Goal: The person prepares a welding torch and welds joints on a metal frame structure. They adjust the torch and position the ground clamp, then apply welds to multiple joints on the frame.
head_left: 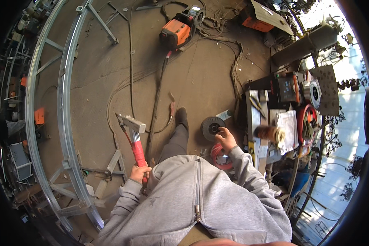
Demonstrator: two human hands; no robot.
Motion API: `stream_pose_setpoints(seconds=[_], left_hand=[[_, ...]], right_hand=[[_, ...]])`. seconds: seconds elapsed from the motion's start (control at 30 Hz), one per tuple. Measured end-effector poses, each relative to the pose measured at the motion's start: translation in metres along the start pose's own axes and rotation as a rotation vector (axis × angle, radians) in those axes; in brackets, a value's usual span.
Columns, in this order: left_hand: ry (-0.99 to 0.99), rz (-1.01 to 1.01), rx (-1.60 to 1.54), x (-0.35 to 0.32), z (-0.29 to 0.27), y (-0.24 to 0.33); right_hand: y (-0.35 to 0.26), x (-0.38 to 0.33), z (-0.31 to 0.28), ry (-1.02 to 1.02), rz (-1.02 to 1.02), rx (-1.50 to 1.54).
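Observation:
My left hand [140,172] is closed round the red-wrapped handle of a hammer [138,151]. Its blocky metal head points up and away from me, above the floor. To the right, my right hand [226,139] hangs in the air with its fingers bent but apart, and nothing shows in it. Beyond that hand, a dark round spool [209,128] lies low, partly covered by the fingers. A coil of red hose or cable [220,159] sits just below it, partly behind my sleeve.
Long metal frame rails [65,102] run along my left. An orange-and-black machine [179,31] stands ahead, its cables trailing over the floor. At right is a cluttered bench with pliers [256,105], papers [286,127] and a wire spool [312,92]. A gas cylinder [305,47] lies farther back.

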State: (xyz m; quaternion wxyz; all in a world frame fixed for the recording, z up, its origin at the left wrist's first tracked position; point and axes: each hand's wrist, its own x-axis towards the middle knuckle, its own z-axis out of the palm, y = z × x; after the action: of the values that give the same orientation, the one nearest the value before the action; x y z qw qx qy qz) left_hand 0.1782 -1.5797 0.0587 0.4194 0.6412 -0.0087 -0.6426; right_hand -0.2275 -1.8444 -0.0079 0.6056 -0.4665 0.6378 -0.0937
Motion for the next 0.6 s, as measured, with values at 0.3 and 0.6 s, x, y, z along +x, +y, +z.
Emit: stream_pose_setpoints(seconds=[0.3, 0.6], left_hand=[[0.338, -0.191, -0.081, 0.132, 0.060, 0.089], [0.430, -0.180, -0.039, 0.248, 0.184, 0.210]], right_hand=[[-0.152, 0.203, -0.096, -0.023, 0.014, 0.053], [-0.336, 0.524, -0.140, -0.210, 0.051, -0.093]])
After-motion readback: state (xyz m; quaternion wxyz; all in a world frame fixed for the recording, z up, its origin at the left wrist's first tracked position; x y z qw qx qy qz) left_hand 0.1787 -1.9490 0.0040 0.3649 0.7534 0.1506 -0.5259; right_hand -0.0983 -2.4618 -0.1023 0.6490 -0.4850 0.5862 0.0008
